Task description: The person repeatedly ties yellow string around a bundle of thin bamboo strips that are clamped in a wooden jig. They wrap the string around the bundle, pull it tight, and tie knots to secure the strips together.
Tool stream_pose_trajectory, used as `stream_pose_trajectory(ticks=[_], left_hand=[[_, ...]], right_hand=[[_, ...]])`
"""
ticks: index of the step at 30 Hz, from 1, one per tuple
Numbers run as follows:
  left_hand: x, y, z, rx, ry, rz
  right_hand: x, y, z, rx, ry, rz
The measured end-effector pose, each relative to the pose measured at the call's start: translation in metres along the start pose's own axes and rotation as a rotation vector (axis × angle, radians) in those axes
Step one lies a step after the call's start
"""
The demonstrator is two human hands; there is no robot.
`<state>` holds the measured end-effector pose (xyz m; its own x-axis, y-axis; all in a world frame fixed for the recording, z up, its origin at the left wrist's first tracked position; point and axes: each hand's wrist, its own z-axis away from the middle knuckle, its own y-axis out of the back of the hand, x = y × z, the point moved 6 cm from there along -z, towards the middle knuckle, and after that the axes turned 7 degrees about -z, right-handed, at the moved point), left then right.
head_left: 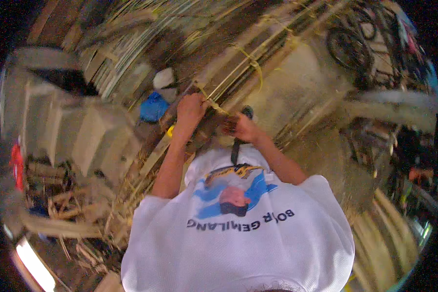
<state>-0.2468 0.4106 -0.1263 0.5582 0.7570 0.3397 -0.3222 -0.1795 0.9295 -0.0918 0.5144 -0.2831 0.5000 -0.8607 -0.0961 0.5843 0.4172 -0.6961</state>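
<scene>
Head view: yellow cord (213,104) is seen across the strip bundle (238,71) at its near end; there it is clasped by the left hand (191,110); the right hand (243,127) is held apart, its grip undeterminable; left of the bundle, a blue item (153,107) is noted.

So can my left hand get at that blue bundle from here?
Probably yes: the blue bundle lies left of your left hand, mostly uncovered, though that hand is closed at the yellow strip and the depth is unclear.
</scene>
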Motion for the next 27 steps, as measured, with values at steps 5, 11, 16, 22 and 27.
stream_pose_trajectory(ticks=[5,11,16,22,27], left_hand=[[-0.013,0.004,0.017,0.085,-0.13,0.272],[-0.015,-0.02,0.016,0.109,-0.059,0.394],[-0.02,-0.008,0.014,0.418,-0.144,0.515],[-0.022,-0.04,0.021,0.252,-0.067,0.54],[0.037,0.003,0.017,0.22,-0.022,0.591]], right_hand=[[0.002,-0.01,0.011,0.258,0.625,-0.822],[-0.076,-0.203,0.108,-0.936,0.636,-0.702],[0.001,-0.323,-0.043,-0.149,1.191,1.655],[-0.074,-0.283,-0.025,0.414,0.671,1.809],[-0.134,-0.211,-0.089,0.006,0.654,2.486]])
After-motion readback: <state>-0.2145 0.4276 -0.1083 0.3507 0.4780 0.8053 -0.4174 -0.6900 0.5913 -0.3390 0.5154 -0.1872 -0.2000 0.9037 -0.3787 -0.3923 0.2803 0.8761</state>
